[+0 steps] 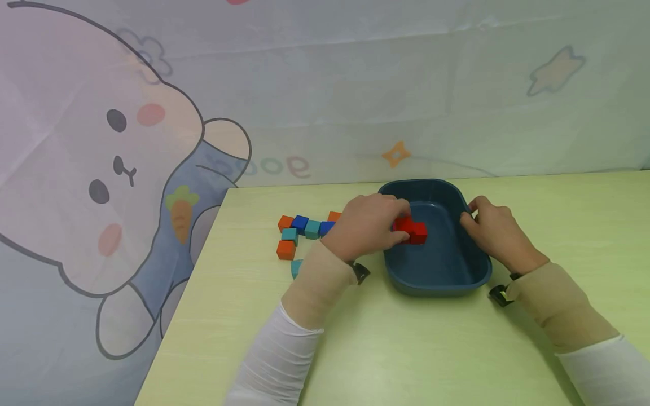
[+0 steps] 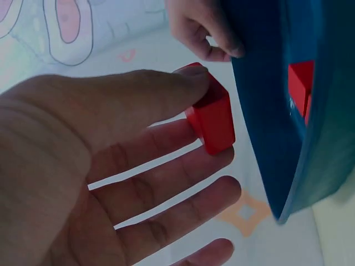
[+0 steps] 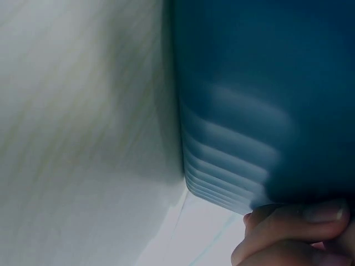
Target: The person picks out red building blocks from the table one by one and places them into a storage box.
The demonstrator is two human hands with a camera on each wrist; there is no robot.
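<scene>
Between its thumb and fingertips, my left hand (image 1: 367,224) pinches a red block (image 2: 217,121) over the left side of a dark blue plastic basin (image 1: 434,270). Other red blocks (image 1: 418,233) lie inside the basin, partly covered by the held one in the head view; the left wrist view shows red blocks (image 2: 301,83) beyond the basin's wall. My right hand (image 1: 500,234) grips the basin's right rim, thumb at the inner side and fingers outside. In the right wrist view, the curled fingers (image 3: 294,230) sit at the basin's ribbed outer wall (image 3: 233,144).
Left of the basin, several orange, teal and blue blocks (image 1: 300,224) form a bent row on the pale yellow table (image 1: 228,321), partly hidden behind my left hand. A teal block (image 1: 296,269) peeks out by the left wrist. A printed cloth (image 1: 325,101) hangs behind the table.
</scene>
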